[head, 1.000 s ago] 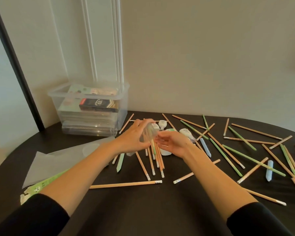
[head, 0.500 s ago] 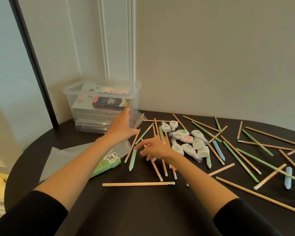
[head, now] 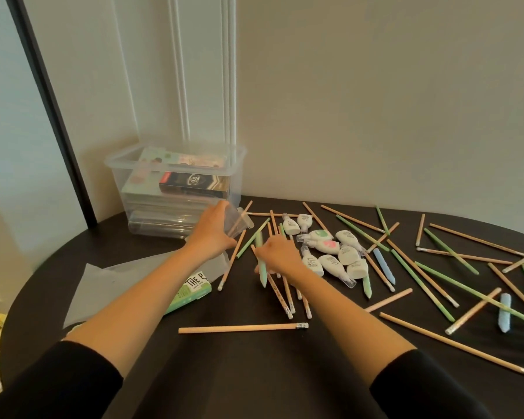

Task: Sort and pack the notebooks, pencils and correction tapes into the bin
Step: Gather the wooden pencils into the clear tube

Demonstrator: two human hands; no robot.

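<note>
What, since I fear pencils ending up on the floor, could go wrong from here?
The right hand grips a green pencil amid crossed pencils; lifting it may scatter its neighbours. The clear pouch held by the left hand looks floppy, so pencils may miss it.

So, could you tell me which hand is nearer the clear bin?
Left. The left hand sits just in front of the clear bin, at its right corner; the right hand is farther right, gripping a green pencil.

Dark box (head: 194, 184) inside the clear bin (head: 176, 169) reads "0.5 mm". Green-and-white package (head: 191, 290) on the table shows "THE", rest hidden by an arm. Correction tapes (head: 330, 249) print too small to read.
</note>
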